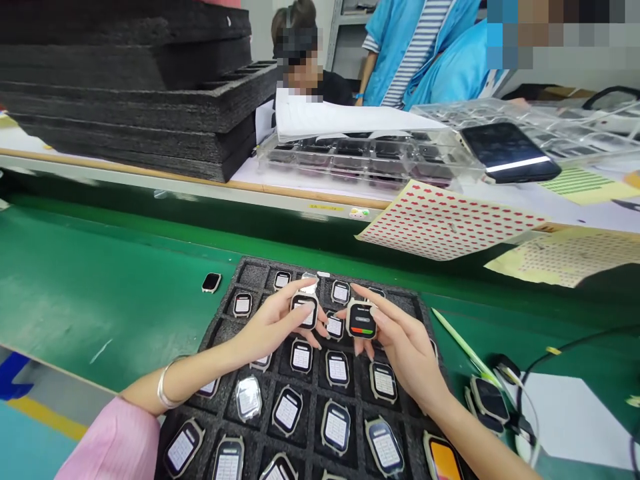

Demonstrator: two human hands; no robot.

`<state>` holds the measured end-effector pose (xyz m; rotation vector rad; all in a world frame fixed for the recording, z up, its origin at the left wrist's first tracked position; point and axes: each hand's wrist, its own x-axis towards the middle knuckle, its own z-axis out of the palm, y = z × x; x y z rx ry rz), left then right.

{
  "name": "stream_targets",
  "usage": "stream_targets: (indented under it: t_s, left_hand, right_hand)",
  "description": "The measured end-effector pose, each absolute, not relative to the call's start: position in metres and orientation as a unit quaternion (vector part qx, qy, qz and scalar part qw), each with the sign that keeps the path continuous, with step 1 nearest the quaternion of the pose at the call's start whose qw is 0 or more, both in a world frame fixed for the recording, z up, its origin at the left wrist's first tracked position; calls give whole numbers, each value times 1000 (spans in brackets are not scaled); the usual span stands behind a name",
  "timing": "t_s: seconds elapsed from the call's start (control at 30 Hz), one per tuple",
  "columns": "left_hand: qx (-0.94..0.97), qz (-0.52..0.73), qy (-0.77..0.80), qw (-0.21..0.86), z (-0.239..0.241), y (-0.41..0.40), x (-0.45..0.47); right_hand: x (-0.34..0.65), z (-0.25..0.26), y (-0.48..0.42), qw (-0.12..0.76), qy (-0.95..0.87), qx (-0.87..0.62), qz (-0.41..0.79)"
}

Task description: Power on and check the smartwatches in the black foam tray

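My left hand (pixel 285 313) grips a smartwatch without a strap (pixel 304 313), its screen lit white, with the thumb on the glass. In my right hand (pixel 395 327) is a second strapless smartwatch (pixel 361 320), whose dark screen shows a red and a green bar. Both watches are held a little above a black foam tray (pixel 313 413). Several more watch bodies lie in the tray's square pockets, most with white lit screens, such as one watch (pixel 336 427) near the middle. An orange-screened watch (pixel 443 460) sits at the lower right, partly cut off by the frame.
A lone watch (pixel 211 283) lies left of the tray on the green mat (pixel 100 293). To the right are a green pen (pixel 465 347), stacked watches (pixel 487 400) with cables and white paper (pixel 575 413). The shelf holds foam stacks (pixel 125 100), clear trays (pixel 350 160) and a phone (pixel 510 152). People are beyond.
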<state>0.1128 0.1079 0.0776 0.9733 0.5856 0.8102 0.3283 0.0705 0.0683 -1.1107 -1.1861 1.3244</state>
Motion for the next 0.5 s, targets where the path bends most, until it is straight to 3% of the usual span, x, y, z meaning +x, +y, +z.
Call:
stream_targets:
  t_s: [0.5]
  left_hand:
    - [461,318,226,797,85,113,80]
  right_hand:
    - [298,93,57,515,-478,-490,515]
